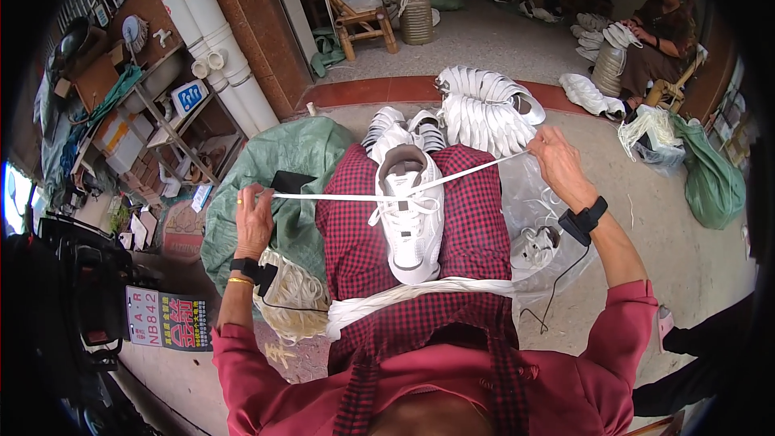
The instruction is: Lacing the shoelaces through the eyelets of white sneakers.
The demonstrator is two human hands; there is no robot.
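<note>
I see the white sneaker point(414, 242) resting on the person's lap, its toe near and its opening far, on the red-and-black checked apron point(347, 214). A white lace point(331, 197) is threaded in its front, with small loops lying over the eyelets, and both its lengths are drawn out taut to the sides. On my left, the left hand point(255, 218) has its fingers closed in a pinch on one length; on my right, the right hand point(557, 163), a little farther off, pinches the other between thumb and fingers. I make out a black band on each wrist.

Just near of the toe, a bundle of white laces point(420, 289) lies across the lap. Left of the lap I find a green sack point(242, 169) with a dark flat object point(292, 182) on it, and nearer, a heap of pale laces point(292, 303). To the right, another shoe point(533, 249) sits on clear plastic. Beyond the knees, I see a curved row of white shoe pieces point(488, 117). Farther still are a bamboo chair point(363, 28), a plastic jug point(416, 16) and, far right, a seated co-worker point(668, 24) beside more white pieces.
</note>
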